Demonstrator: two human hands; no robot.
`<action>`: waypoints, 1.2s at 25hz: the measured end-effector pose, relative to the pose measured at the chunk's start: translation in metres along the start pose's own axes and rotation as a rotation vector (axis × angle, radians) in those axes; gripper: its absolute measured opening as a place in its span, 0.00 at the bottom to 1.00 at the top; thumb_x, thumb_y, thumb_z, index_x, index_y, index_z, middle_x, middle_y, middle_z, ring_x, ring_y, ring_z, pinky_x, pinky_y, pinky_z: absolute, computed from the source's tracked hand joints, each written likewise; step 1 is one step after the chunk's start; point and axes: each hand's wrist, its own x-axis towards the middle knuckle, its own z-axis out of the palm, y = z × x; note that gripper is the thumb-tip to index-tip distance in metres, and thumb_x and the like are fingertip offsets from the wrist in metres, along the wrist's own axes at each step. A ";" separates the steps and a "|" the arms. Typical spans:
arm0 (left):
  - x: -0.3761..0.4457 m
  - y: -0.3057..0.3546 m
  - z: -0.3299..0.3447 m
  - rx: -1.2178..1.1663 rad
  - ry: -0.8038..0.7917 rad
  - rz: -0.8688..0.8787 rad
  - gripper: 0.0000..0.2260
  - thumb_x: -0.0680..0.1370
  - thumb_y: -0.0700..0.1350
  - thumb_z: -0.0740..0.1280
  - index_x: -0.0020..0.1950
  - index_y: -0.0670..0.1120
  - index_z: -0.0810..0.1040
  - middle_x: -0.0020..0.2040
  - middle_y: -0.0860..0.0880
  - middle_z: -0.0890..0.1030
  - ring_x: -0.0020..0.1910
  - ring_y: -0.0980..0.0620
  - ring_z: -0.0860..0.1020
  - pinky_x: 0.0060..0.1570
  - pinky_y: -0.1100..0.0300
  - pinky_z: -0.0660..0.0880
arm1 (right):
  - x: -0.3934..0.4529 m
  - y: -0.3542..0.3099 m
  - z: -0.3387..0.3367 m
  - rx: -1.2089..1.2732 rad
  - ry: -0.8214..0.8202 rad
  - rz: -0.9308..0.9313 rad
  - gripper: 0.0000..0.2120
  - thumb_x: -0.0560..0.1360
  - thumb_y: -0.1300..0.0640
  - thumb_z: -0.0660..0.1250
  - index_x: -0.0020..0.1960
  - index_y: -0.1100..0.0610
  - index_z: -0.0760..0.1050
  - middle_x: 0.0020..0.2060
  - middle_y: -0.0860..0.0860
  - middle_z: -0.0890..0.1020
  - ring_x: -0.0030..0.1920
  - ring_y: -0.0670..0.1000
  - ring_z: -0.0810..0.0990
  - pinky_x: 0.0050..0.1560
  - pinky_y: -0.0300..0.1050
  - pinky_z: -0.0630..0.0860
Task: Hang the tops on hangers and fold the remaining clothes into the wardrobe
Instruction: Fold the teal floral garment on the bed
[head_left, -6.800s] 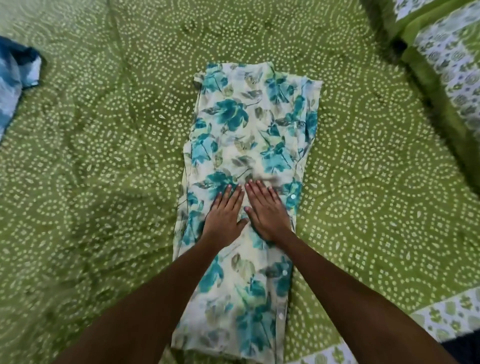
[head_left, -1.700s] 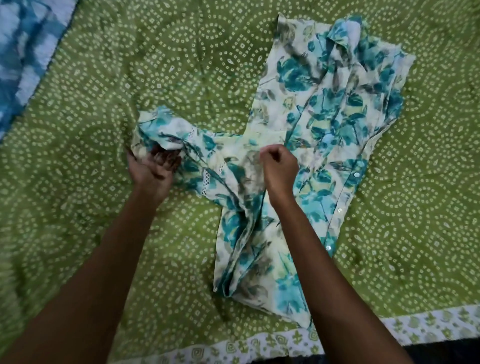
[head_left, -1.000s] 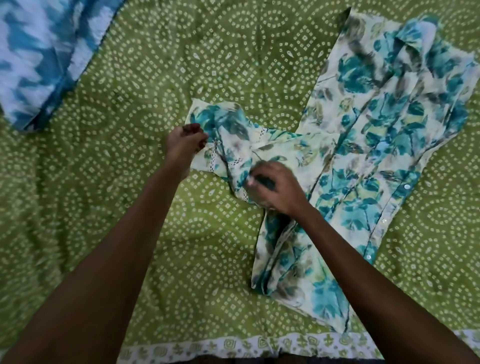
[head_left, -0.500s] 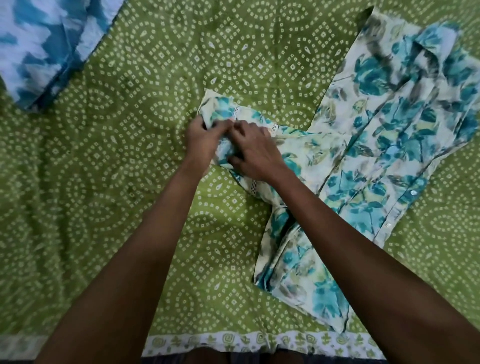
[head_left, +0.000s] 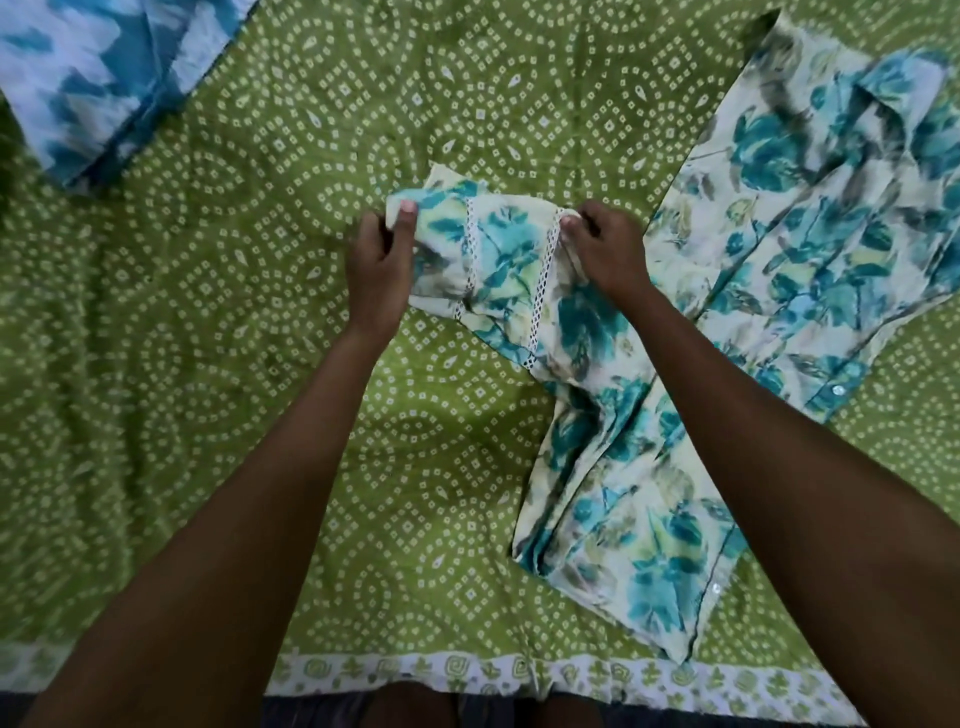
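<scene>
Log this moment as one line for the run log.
stage: sleeve being straightened | left hand: pinches sleeve cuff | right hand: pinches sleeve at lace | floral top: flat on green bedsheet | hanger: none seen

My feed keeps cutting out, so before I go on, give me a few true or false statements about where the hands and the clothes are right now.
1. Both hands hold the sleeve of the floral top. True: the left hand pinches the cuff end and the right hand pinches the sleeve by a lace strip.
2. The floral top is on a hanger. False: it lies on the green bedsheet, with no hanger in view.
3. A blue and white garment lies at the upper left. True.
4. The right hand rests flat on the bedsheet. False: it grips the sleeve.
5. The sleeve has lace strips across it. True: two show between the hands.
</scene>
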 end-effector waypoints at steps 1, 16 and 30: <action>0.000 -0.003 0.001 0.058 -0.048 -0.037 0.10 0.78 0.53 0.64 0.40 0.50 0.71 0.37 0.54 0.75 0.36 0.59 0.73 0.39 0.63 0.71 | 0.003 0.003 0.002 -0.040 -0.018 0.009 0.09 0.77 0.57 0.64 0.37 0.55 0.71 0.27 0.49 0.68 0.35 0.48 0.68 0.34 0.43 0.57; 0.028 -0.011 0.004 0.361 0.037 -0.073 0.25 0.68 0.47 0.76 0.58 0.35 0.74 0.54 0.43 0.80 0.51 0.49 0.79 0.49 0.63 0.76 | -0.037 0.005 0.010 -0.318 0.426 -0.048 0.18 0.74 0.50 0.64 0.57 0.61 0.72 0.54 0.57 0.75 0.55 0.56 0.72 0.53 0.49 0.67; 0.034 0.002 0.008 0.683 -0.148 -0.095 0.20 0.73 0.53 0.71 0.55 0.39 0.79 0.53 0.41 0.81 0.53 0.44 0.80 0.51 0.52 0.76 | -0.175 0.039 0.044 -0.234 0.229 0.231 0.14 0.68 0.62 0.67 0.53 0.64 0.73 0.47 0.60 0.76 0.47 0.60 0.75 0.41 0.45 0.67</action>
